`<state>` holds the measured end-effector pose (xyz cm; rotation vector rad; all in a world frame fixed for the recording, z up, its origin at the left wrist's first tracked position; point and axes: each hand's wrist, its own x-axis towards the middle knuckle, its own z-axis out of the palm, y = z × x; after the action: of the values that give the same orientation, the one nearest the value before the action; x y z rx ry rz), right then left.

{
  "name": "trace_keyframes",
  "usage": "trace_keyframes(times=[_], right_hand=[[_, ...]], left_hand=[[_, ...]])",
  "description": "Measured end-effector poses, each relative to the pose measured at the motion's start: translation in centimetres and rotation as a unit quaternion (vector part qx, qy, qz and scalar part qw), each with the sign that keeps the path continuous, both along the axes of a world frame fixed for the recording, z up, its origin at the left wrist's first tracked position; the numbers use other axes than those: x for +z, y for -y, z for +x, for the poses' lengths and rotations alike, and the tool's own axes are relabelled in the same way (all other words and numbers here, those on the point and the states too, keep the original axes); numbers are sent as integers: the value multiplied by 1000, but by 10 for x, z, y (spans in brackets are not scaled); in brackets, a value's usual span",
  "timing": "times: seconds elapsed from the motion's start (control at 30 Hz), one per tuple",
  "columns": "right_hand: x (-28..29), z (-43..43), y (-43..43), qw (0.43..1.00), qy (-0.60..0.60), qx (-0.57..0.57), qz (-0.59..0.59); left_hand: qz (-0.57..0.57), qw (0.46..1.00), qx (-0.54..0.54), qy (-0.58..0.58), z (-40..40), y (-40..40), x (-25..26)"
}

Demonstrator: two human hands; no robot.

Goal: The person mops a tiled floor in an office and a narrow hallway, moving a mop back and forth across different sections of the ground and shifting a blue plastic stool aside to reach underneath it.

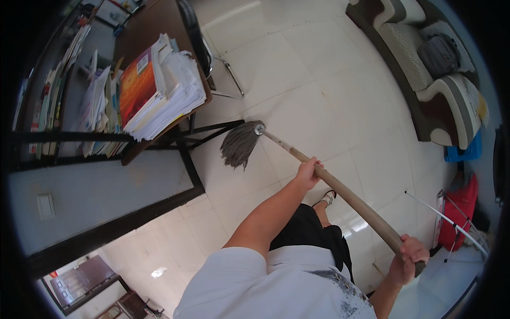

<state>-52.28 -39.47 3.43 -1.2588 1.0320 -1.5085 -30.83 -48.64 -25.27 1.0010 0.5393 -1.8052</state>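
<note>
A wooden-handled string mop slants across the view, with both of my hands on its handle (354, 201). Midway along the pole, my left hand (310, 173) is wrapped around the wood. My right hand (409, 257) grips the pole close to its upper end. The grey strand mop head (240, 144) lies on the tiled floor (322, 115), its strands trailing left beside a black table leg. A light metal socket (259, 129) joins the strands to the pole.
On the left, a brown table (153, 30) bears a thick stack of papers and books (171, 89), near a chair with metal legs (231, 79). A sofa (402, 56) with a grey backpack (439, 55) stands at upper right. Below it are a blue plastic stool (464, 151) and a white metal rack (446, 219).
</note>
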Motion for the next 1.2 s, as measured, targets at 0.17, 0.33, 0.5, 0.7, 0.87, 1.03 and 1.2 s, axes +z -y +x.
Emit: trace_keyframes(times=[0.17,0.33,0.5,0.7,0.87,1.03,1.2], right_hand=[[19,-35,-40,994,-87,-51,-35],[33,-49,-58,983,-153,-49,-87],[33,-50,-41,985,-80,-127,-81],[21,-71,4,996,4,-49,-79],[-1,-46,48,996,81,14,-24],[-40,-18,86,980,153,116,56],[-72,-5,134,929,146,330,86]], left_hand=[[-30,995,-83,-36,-70,19,2],[1,986,-157,-49,-119,28,5],[28,987,-152,-45,-126,19,4],[71,992,-97,-38,-95,9,-1],[88,995,-40,19,-36,-13,-34],[148,988,40,35,18,-37,-41],[239,963,85,89,58,-75,-81]])
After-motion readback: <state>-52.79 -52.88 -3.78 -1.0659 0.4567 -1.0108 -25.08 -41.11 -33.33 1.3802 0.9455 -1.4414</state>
